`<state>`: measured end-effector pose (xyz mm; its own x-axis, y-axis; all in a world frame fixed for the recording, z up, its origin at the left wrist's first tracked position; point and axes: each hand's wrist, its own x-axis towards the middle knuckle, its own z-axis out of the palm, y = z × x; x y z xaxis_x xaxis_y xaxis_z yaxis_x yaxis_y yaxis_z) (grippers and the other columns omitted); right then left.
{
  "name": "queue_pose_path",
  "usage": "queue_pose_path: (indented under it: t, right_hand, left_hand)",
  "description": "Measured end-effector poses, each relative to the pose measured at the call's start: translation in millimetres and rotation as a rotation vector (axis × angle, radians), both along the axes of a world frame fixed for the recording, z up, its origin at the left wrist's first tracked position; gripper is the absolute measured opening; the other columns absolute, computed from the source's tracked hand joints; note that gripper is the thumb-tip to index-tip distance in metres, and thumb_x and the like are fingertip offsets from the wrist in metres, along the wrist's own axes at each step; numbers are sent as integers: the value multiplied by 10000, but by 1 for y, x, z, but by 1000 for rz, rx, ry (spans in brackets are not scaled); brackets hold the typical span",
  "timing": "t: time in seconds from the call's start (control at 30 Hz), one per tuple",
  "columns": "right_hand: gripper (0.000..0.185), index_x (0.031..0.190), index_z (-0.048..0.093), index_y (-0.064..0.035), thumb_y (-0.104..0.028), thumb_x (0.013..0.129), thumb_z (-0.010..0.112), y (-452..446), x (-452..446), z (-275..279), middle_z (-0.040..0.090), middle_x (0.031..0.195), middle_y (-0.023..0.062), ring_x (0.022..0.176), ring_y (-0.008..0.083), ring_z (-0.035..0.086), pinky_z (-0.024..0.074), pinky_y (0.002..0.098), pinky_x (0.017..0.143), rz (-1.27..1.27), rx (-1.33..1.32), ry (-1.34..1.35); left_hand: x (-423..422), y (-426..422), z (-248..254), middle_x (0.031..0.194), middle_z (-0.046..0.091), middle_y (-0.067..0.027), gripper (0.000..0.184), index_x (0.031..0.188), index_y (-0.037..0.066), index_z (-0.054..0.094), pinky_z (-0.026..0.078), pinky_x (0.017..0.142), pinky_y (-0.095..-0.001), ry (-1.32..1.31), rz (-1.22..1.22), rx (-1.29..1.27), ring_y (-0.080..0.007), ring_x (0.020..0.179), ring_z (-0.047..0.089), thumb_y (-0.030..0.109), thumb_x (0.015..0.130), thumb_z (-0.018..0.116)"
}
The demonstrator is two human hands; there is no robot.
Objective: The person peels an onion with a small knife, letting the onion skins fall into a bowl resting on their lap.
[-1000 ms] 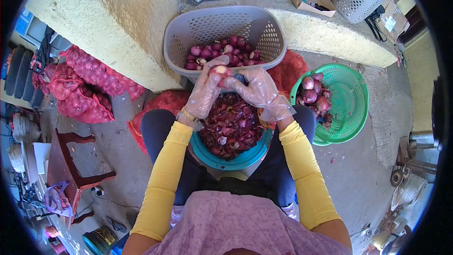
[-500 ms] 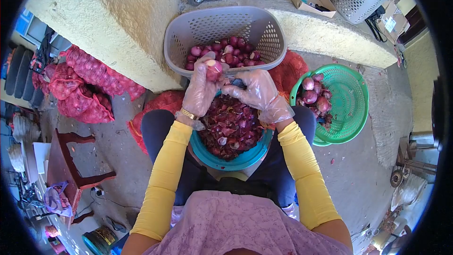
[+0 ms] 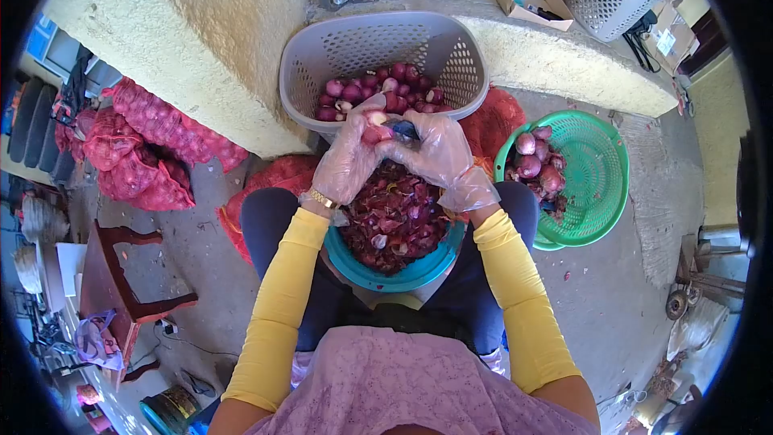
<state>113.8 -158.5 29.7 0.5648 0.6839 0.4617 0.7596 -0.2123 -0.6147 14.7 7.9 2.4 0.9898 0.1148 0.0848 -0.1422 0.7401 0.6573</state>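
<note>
My left hand (image 3: 346, 163), in a clear plastic glove, is closed around a red onion (image 3: 376, 134) with a pale cut end facing up. My right hand (image 3: 441, 153), gloved too, grips a dark-handled tool (image 3: 404, 130) that looks like a small knife; its blade cannot be made out. The right thumb reaches against the onion's side. Below both hands, a blue tub (image 3: 386, 282) between my knees holds a heap of dark red onion skins (image 3: 390, 221). Just beyond them stands a grey perforated basket (image 3: 366, 28) with many peeled onions (image 3: 393, 84).
To the right stands a green colander basket (image 3: 604, 169) with unpeeled onions (image 3: 531, 163) along its left side. Red net sacks of onions (image 3: 133, 153) lie at left by the wall pillar (image 3: 201, 40). A low ledge (image 3: 555, 56) runs behind, and a wooden stool (image 3: 113, 298) lies at lower left.
The onion has turned and shifted slightly right and down in my left hand. My right hand has come in closer, its thumb meeting the onion, and more of the dark tool shows.
</note>
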Motion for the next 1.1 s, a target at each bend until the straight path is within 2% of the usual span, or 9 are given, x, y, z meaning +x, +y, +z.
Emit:
queue_pose_path:
  t: [0.07, 0.13, 0.3, 0.37, 0.57, 0.67, 0.73, 0.83, 1.1]
  right_hand:
    - [418, 1044, 744, -66, -392, 813, 865, 0, -1, 0, 707, 798, 172, 718, 365, 696, 544, 433, 663, 13, 11, 9]
    - [448, 1150, 760, -83, -424, 861, 798, 0, -3, 4, 738, 878, 204, 803, 411, 718, 563, 484, 719, 27, -32, 71]
    - [401, 1167, 756, -85, -403, 925, 731, 1, -1, 5, 736, 901, 218, 827, 423, 714, 564, 486, 743, 78, -14, 125]
    - [385, 1168, 756, -86, -394, 940, 715, 1, -2, 4, 735, 908, 222, 839, 426, 713, 565, 484, 751, 107, 43, 146]
    - [390, 1158, 760, -75, -401, 949, 703, 2, -5, 4, 734, 934, 236, 870, 424, 716, 569, 481, 771, 123, 44, 107]
    - [404, 1080, 762, -59, -434, 943, 702, 2, -6, 1, 729, 898, 233, 834, 426, 710, 565, 489, 746, 101, 16, 65]
    - [419, 974, 750, -53, -467, 934, 702, 1, -4, -4, 715, 832, 217, 768, 431, 692, 551, 503, 693, 165, -174, -45]
    - [423, 880, 736, -75, -495, 916, 712, 4, -11, -4, 696, 766, 193, 713, 426, 673, 529, 512, 642, 156, -55, -105]
    - [431, 929, 779, -134, -555, 838, 771, -7, 0, 1, 701, 746, 169, 700, 395, 690, 533, 494, 625, 253, -85, -168]
  left_hand:
    - [1, 5, -10, 1351, 574, -40, 505, 1498, 68, 455, 501, 1058, -403, -53, -31, -22, -212, 1216, 579, 371, 1098, 515]
    - [-1, 3, -3, 1345, 576, -39, 506, 1495, 75, 454, 500, 1060, -406, -58, -20, -4, -212, 1219, 578, 366, 1089, 538]
    - [-4, 4, -2, 1342, 577, -46, 525, 1485, 99, 448, 505, 1058, -415, -73, -25, 54, -218, 1234, 578, 362, 1058, 605]
    - [-4, 5, -8, 1305, 591, -89, 421, 1383, 118, 472, 530, 1048, -461, -76, -28, 20, -270, 1258, 585, 354, 1061, 605]
    - [-4, -3, -2, 1272, 606, -74, 456, 1401, 116, 483, 550, 994, -420, -71, 14, -14, -231, 1180, 617, 384, 1054, 611]
    - [-2, -7, -10, 1234, 626, -75, 478, 1400, 117, 505, 556, 941, -378, -11, 88, -47, -207, 1142, 624, 424, 1049, 607]
    - [-2, 2, -19, 1227, 633, -82, 490, 1397, 114, 514, 553, 927, -370, 30, 88, -70, -204, 1137, 625, 446, 1047, 600]
    - [-3, 3, -12, 1218, 643, -95, 531, 1393, 106, 520, 547, 904, -363, 42, 105, -45, -205, 1131, 625, 496, 1039, 584]
    - [-4, -4, 5, 1241, 644, -125, 615, 1370, 96, 523, 545, 980, -417, 52, 91, -47, -238, 1164, 623, 595, 1011, 547]
